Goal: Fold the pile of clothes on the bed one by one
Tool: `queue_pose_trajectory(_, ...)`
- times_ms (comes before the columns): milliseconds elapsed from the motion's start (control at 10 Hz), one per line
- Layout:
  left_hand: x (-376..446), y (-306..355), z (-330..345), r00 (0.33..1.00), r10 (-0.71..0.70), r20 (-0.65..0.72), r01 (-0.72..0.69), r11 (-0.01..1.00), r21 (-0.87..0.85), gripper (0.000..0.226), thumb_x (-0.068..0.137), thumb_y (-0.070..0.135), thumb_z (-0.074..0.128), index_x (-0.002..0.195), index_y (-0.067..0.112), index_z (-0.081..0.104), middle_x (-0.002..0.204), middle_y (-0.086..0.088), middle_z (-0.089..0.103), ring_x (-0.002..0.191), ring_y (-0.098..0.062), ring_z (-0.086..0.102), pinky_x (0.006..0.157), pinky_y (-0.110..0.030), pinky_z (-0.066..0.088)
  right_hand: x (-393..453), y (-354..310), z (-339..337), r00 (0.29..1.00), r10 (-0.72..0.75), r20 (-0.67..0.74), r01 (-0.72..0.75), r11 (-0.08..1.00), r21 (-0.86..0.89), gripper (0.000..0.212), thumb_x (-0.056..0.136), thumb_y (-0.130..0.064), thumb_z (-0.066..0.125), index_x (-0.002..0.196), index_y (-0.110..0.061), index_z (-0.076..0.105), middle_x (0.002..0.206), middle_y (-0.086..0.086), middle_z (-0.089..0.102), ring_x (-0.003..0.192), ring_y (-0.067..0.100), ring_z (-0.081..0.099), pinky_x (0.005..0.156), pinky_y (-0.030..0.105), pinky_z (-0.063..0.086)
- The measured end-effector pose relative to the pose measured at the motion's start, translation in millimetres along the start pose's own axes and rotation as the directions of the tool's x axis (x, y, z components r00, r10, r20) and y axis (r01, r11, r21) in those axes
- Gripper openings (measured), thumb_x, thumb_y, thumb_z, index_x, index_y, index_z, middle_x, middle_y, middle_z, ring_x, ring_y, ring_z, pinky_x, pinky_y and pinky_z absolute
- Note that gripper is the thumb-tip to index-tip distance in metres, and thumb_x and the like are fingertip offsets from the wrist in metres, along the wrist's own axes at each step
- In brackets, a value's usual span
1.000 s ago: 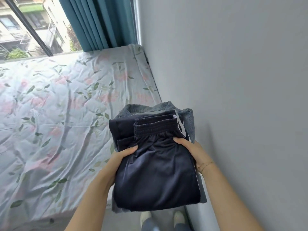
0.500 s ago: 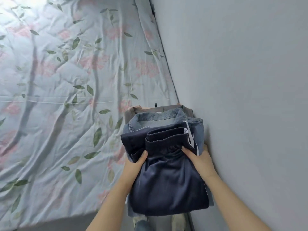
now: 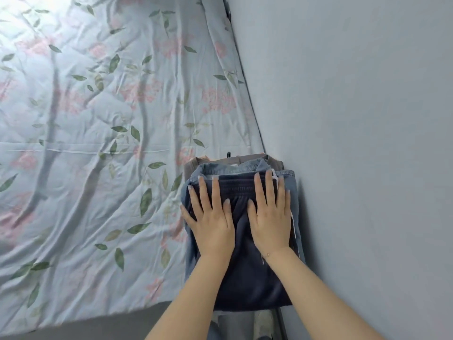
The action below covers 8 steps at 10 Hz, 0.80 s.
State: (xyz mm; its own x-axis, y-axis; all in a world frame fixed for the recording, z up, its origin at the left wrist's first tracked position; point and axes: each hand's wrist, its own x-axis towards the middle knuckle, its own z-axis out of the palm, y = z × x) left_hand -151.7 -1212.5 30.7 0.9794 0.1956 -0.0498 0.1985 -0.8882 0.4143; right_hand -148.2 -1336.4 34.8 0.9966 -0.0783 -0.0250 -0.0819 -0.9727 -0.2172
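A stack of folded clothes sits at the bed's near right corner, against the wall. Folded dark navy shorts (image 3: 247, 273) with an elastic waistband lie on top. Under them is a blue denim garment (image 3: 228, 169), and below that a brownish-grey garment (image 3: 245, 158) shows at the far edge. My left hand (image 3: 210, 217) and my right hand (image 3: 269, 214) lie flat side by side on the shorts, fingers straight, pressing down near the waistband.
The bed (image 3: 98, 143) carries a light blue sheet with pink flowers and green leaves, spreading left and away from the stack. A plain grey wall (image 3: 355, 143) runs along the right side. The bed's near edge and grey floor (image 3: 98, 325) show at the bottom.
Both hands let go of the sides of the shorts and now lie flat on top of them. The stack sits lower, down on the bed.
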Motion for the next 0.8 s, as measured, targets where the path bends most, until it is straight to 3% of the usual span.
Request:
queue_pose_trajectory(200,35,1,29,0.999,-0.039,0.010,0.039,0.998,0.039,0.056,0.101,0.046,0.012,0.155,0.029,0.010,0.163,0.000,0.013,0.149,-0.028,0.011,0.116,-0.059,0.009,36,5,29,0.999,0.019,0.032,-0.018,0.999,-0.035,0.058,0.100,-0.038,0.018,0.155,-0.019,0.015,0.162,0.005,0.013,0.148,0.030,0.010,0.119,0.049,0.015)
queue_pose_trajectory(500,42,9,47,0.998,-0.046,0.043,0.043,0.996,0.075,0.056,0.100,0.045,0.015,0.154,0.030,0.013,0.161,-0.002,0.018,0.149,-0.030,0.013,0.116,-0.059,0.008,47,15,41,0.995,0.037,0.089,-0.032,0.997,-0.064,0.060,0.098,-0.038,0.014,0.155,-0.020,0.010,0.162,0.003,0.011,0.148,0.030,0.010,0.120,0.046,0.007)
queue_pose_trajectory(600,39,8,26,0.982,-0.058,0.178,0.049,0.997,0.055,0.053,0.102,0.041,0.020,0.153,0.037,0.009,0.163,0.000,0.006,0.150,-0.028,0.000,0.117,-0.057,0.001,40,6,21,0.981,0.046,0.189,-0.029,0.995,-0.091,0.061,0.098,-0.041,0.014,0.155,-0.019,0.010,0.162,0.002,0.009,0.148,0.033,0.011,0.118,0.048,0.009)
queue_pose_trajectory(700,44,18,-23,0.917,-0.114,0.381,0.165,0.981,-0.104,0.058,0.102,0.029,0.036,0.152,0.041,0.010,0.163,0.001,-0.007,0.149,-0.024,-0.012,0.118,-0.058,-0.001,25,-1,-26,0.943,0.052,0.330,-0.027,0.996,-0.081,0.062,0.102,-0.035,0.026,0.154,-0.023,-0.006,0.161,-0.002,-0.016,0.148,0.031,-0.011,0.121,0.048,0.003)
queue_pose_trajectory(800,25,25,-74,0.907,-0.093,0.411,0.178,0.969,-0.173,0.065,0.099,0.024,0.046,0.154,0.034,0.013,0.163,-0.005,-0.009,0.149,-0.026,-0.012,0.118,-0.055,0.004,-13,-23,-86,0.944,0.062,0.323,-0.038,0.996,-0.078,0.069,0.097,-0.018,0.037,0.154,-0.027,0.001,0.159,-0.001,-0.023,0.147,0.029,-0.017,0.121,0.047,-0.002)
